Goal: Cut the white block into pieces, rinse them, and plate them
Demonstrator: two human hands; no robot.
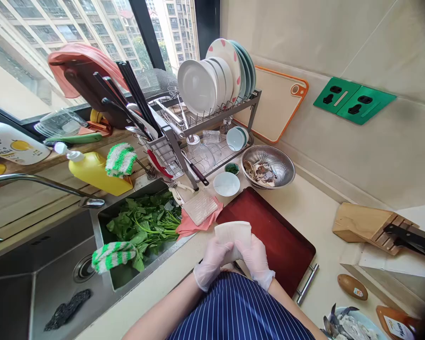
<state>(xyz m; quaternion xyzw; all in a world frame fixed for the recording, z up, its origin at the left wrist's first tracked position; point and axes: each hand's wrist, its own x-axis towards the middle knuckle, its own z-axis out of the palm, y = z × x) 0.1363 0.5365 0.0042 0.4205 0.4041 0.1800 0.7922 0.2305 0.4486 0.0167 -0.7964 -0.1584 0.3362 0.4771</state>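
Observation:
Both hands wear clear thin gloves and meet in front of the striped apron. My left hand [213, 259] grips the lower left side of a flat white piece [233, 230] with a slightly curved upper edge. On its right side, my right hand [255, 257] is closed with the thumb pressed on the front. Whether the piece is food, cloth or paper, I cannot tell. Beneath and beyond the hands lies a dark red cutting board [272, 236]. A white bowl [226, 184] and a small dish of chopped greens [232, 168] stand past its far corner.
A metal colander [286, 165] with brown-and-white food stands behind the board. Leafy greens [145, 222] fill the sink [108, 274] at left. A dish rack [255, 106] stands behind. At right are a knife block [364, 226], a kiwi [352, 286] and a bowl of seafood [370, 323].

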